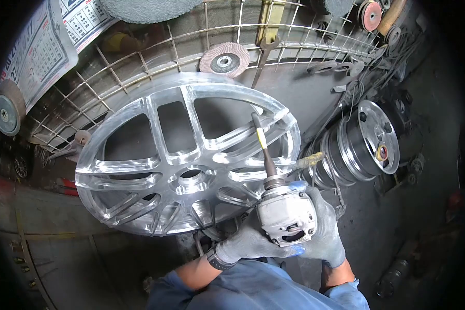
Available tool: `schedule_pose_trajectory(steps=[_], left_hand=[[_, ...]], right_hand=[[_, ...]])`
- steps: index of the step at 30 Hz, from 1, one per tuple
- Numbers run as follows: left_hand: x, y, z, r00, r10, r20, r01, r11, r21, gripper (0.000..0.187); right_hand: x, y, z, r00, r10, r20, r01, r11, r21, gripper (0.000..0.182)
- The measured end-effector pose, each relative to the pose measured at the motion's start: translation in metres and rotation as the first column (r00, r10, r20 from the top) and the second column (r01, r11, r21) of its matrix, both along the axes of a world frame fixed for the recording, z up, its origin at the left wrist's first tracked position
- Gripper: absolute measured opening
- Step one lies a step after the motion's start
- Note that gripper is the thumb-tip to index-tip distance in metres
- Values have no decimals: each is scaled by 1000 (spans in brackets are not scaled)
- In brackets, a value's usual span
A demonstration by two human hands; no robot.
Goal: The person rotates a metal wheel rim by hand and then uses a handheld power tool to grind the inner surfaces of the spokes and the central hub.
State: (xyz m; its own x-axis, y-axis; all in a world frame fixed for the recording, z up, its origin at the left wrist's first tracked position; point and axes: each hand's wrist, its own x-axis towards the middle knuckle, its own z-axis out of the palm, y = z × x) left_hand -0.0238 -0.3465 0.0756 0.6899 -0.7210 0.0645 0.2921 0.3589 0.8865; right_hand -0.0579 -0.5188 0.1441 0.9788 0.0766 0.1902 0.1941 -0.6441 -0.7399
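My left hand point(249, 238), in a grey glove with a watch at the wrist, is closed around the left side of a white-bodied grinder point(284, 212). On the opposite side my right hand point(325, 230), gloved in grey with blue fingertips, also grips the grinder. A long tapered spindle point(266, 157) with a yellow-white band extends from the tool's head. Its dark tip overlaps the upper right spokes of a shiny bare-metal alloy wheel point(168, 168). The wheel stands tilted in front of me, face toward me.
A second alloy wheel point(348, 147) lies on its side at the right. Behind stands a wire mesh rack point(155, 51) with a flap disc point(224, 60) and a wrench point(266, 51) hanging on it. Calendar sheets point(46, 46) hang upper left. Cables point(385, 67) bunch at the upper right.
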Motion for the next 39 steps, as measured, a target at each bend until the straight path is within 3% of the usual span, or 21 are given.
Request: schedule_pose_trajectory(steps=[2, 6, 7, 8, 9, 11, 12, 14, 16, 17, 22, 24, 28, 32, 34, 35, 36, 38, 39], left_hand=[[2, 2, -2, 975, 50, 216, -63, 997, 53, 91], [11, -2, 10, 972, 9, 235, -28, 997, 76, 92], [13, -3, 4, 859, 58, 509, -109, 991, 73, 94], [13, -3, 1, 669, 92, 737, -187, 981, 47, 95], [12, -3, 1, 670, 94, 737, -188, 981, 46, 95], [8, 1, 1, 925, 26, 379, -58, 996, 74, 92], [5, 2, 1, 926, 28, 377, -60, 995, 75, 92], [-3, 5, -1, 997, -18, -79, 10, 995, -100, 87], [-6, 11, -4, 990, -46, -133, 33, 995, -97, 86], [-8, 16, -7, 979, -76, -187, 60, 994, -93, 85], [-17, 33, -18, 977, -68, -201, 56, 996, -66, 86], [-24, 40, -25, 954, -73, -292, 47, 994, -97, 88], [-32, 40, -39, 980, 26, -199, -38, 998, -57, 92], [-20, 28, -17, 961, -3, -275, -21, 996, -83, 93], [-8, 22, -11, 1000, -19, -7, 19, 999, 29, 93], [-6, 14, 0, 997, 10, -80, -14, 999, -52, 92], [1, 9, -3, 999, -11, 47, 13, 999, -31, 94], [9, 3, 12, 994, 34, 102, -29, 998, -47, 96], [9, 1, 9, 994, 41, 102, -36, 998, -50, 96]], right_hand=[[0, 2, 1, 999, 44, 8, -44, 999, 18, 79], [-2, 4, 7, 999, -35, -15, 36, 999, 41, 79], [-2, 5, 8, 999, -45, 17, 44, 996, 74, 78], [-2, 6, 9, 999, -43, 17, 42, 997, 71, 78], [-1, 6, 8, 999, -41, 26, 40, 997, 60, 77], [-1, 7, 6, 999, -38, 33, 36, 998, 49, 76], [-2, 8, 4, 999, -30, 31, 29, 999, 21, 75], [-4, 10, 0, 999, -18, 26, 18, 1000, -7, 74], [-4, 13, -2, 999, 20, 30, -18, 998, -65, 74], [-6, 13, -6, 1000, 11, -13, -12, 995, -97, 86], [-4, 27, -14, 998, 69, 6, -68, 995, -72, 84], [-3, 34, -13, 997, 80, -6, -81, 995, -63, 70], [-4, 34, -24, 990, 125, 59, -122, 992, -44, 70], [-5, 28, -11, 996, 88, -13, -89, 991, -98, 74], [-8, 19, -9, 999, 4, -54, -6, 999, -47, 77], [-9, 13, -11, 998, -20, -62, 18, 999, -33, 80], [-9, 12, -8, 998, -14, -62, 11, 999, -39, 80], [-8, 11, 0, 997, -75, -4, 74, 990, -118, 81], [-9, 6, -6, 997, -77, -31, 76, 997, -34, 82]])
